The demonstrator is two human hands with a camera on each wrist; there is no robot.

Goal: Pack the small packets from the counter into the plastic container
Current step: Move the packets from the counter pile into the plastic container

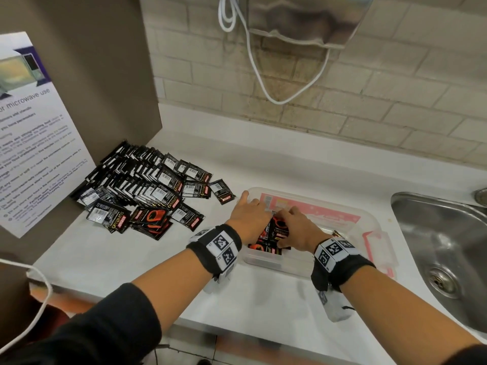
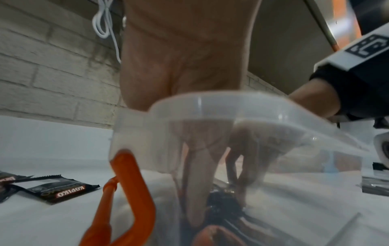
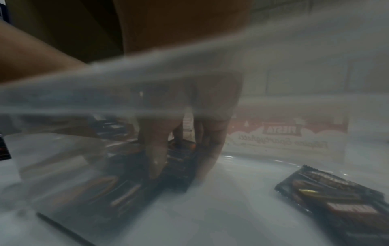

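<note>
A clear plastic container with a pink label stands on the white counter. Both hands reach into its near left end. My right hand pinches an upright stack of black and orange packets between thumb and fingers; the right wrist view shows this stack of packets through the wall. My left hand presses straight fingers down against the stack's left side, thumb spread toward the container's corner. Another packet lies flat on the container floor. A big pile of packets lies on the counter at the left.
A steel sink sits right of the container. Its orange latch hangs at the near side. A brown cabinet side with a microwave poster bounds the left. A brick wall, a white cable and a metal dispenser stand behind.
</note>
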